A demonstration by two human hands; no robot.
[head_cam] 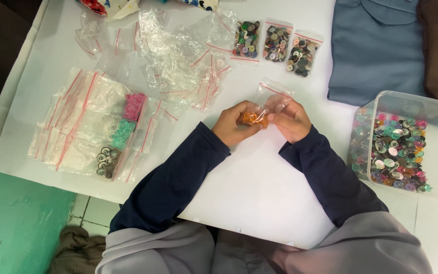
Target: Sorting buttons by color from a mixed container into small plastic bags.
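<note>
Fingers (259, 115) of both hands pinch shut a small clear bag (269, 101) of orange buttons (252, 118).

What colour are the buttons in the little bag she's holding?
Orange buttons, seen best in the head view.

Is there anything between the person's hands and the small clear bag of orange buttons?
Nothing visible. The left hand and right hand both grip the small clear zip bag of orange buttons directly, above a bare patch of the white table.

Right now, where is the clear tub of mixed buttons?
In the head view, the clear tub sits at the table's right edge, right of the right hand, below the folded blue cloth.
</note>
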